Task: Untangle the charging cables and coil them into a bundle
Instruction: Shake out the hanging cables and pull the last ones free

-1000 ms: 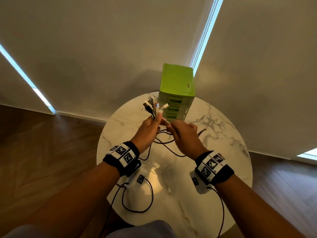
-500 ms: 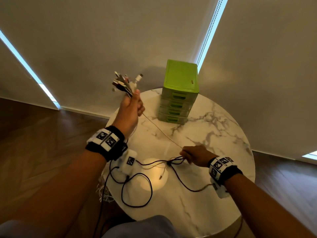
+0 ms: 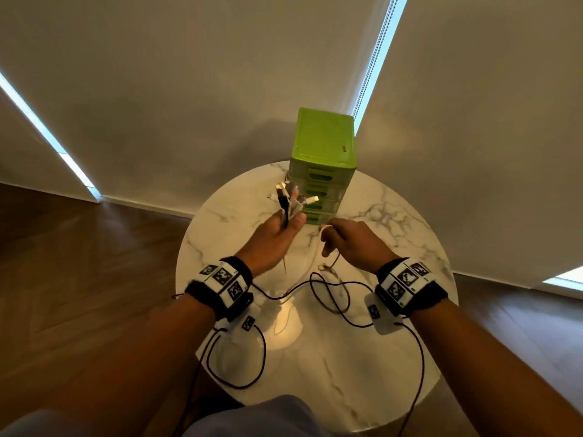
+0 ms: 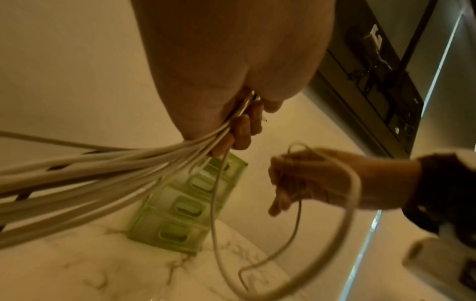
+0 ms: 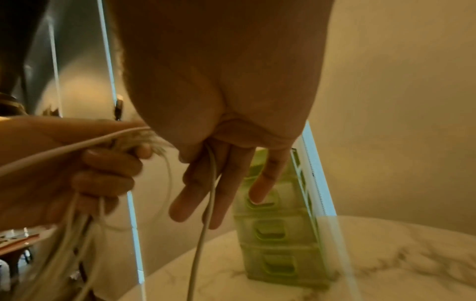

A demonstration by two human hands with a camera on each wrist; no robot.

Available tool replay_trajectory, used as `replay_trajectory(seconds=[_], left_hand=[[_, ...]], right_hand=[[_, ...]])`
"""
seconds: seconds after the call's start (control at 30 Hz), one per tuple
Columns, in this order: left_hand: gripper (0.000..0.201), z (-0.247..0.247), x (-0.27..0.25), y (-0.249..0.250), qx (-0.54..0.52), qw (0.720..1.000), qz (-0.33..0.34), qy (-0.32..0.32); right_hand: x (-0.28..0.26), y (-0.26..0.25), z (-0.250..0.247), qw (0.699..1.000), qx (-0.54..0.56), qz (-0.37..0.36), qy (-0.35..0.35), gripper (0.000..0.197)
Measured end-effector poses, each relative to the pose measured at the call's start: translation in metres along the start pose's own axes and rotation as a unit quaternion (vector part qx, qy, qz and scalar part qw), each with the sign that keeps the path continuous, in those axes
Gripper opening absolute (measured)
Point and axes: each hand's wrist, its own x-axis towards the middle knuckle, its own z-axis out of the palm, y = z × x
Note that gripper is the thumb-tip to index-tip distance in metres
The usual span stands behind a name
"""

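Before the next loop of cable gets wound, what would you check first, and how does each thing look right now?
1. Left hand grips the cable bunch: ok.
2. Plug ends gathered above the left fist: ok.
3. Right hand holds a white cable between its fingers: ok.
4. All cables untangled: not ok, dark strands cross on the table.
5. Green drawer unit clear of the hands: ok.
6. Knots within the bunch: cannot tell.
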Motion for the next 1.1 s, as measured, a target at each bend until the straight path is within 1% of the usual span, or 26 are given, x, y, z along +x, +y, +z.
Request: replay_trajectory(seconds=[0.07, 0.1, 0.13, 0.2, 0.27, 0.33, 0.4, 0.47, 0.57, 0.6, 0.67, 0.77, 0.83, 0.87, 0.9, 1.0, 1.1], left_hand=[[0.058, 0.010, -0.005, 0.002, 0.011, 0.999, 0.007, -0.033], [0.053, 0.013, -0.007, 0.001, 0.016, 0.999, 0.004, -0.038], [0.042, 0.013, -0.007, 0.000, 0.025, 0.999, -0.001, -0.038], [0.020, 0.009, -0.007, 0.000, 0.030, 0.999, 0.000, -0.032], [0.009, 0.000, -0.003, 0.001, 0.023, 0.999, 0.013, -0.018], [0.009, -0.012, 0.001, 0.004, 0.028, 0.999, 0.022, 0.009], [0.012, -0.026, 0.004, 0.007, 0.041, 0.998, 0.022, 0.045], [0.016, -0.042, 0.005, 0.010, 0.035, 0.996, 0.016, 0.084], [0.020, -0.067, 0.003, 0.015, 0.014, 0.993, 0.019, 0.117], [0.021, -0.073, 0.001, 0.016, 0.011, 0.992, 0.019, 0.124], [0.022, -0.084, -0.006, 0.018, 0.011, 0.990, 0.017, 0.137], [0.019, -0.103, -0.019, 0.012, -0.019, 0.985, 0.010, 0.172], [0.015, -0.118, -0.034, 0.010, -0.061, 0.978, 0.006, 0.200], [0.016, -0.127, -0.042, 0.010, -0.080, 0.974, 0.003, 0.214], [0.015, -0.136, -0.051, 0.008, -0.095, 0.969, -0.002, 0.229], [0.012, -0.164, -0.076, 0.004, -0.107, 0.957, -0.018, 0.269], [0.015, -0.191, -0.099, -0.008, -0.144, 0.948, -0.010, 0.283]], right_hand=[[0.003, -0.010, -0.001, 1.000, 0.001, -0.008, 0.024, 0.029], [0.003, -0.014, -0.002, 0.999, 0.004, -0.013, 0.033, 0.029], [0.003, -0.017, -0.003, 0.999, 0.007, -0.017, 0.035, 0.029], [0.001, -0.022, -0.006, 0.999, 0.025, -0.023, 0.019, 0.028], [-0.002, -0.025, -0.006, 0.997, 0.071, -0.032, -0.017, 0.025], [-0.004, -0.027, -0.004, 0.990, 0.124, -0.048, -0.045, 0.024], [-0.003, -0.025, -0.003, 0.986, 0.147, -0.051, -0.053, 0.024], [0.001, -0.021, -0.003, 0.993, 0.108, -0.042, -0.037, 0.023], [0.013, -0.017, 0.000, 1.000, 0.019, -0.019, -0.006, 0.022], [0.018, -0.018, 0.003, 1.000, 0.006, -0.011, -0.005, 0.021], [0.027, -0.026, 0.015, 1.000, 0.014, -0.017, -0.013, 0.017], [0.042, -0.046, 0.036, 0.998, 0.032, -0.054, -0.021, 0.014], [0.056, -0.059, 0.051, 0.996, -0.010, -0.089, -0.002, 0.018], [0.063, -0.066, 0.058, 0.994, -0.027, -0.103, 0.005, 0.020], [0.069, -0.076, 0.067, 0.993, -0.026, -0.115, 0.007, 0.020], [0.082, -0.107, 0.092, 0.987, 0.037, -0.157, 0.020, 0.018], [0.088, -0.139, 0.118, 0.977, 0.075, -0.201, 0.020, 0.017]])
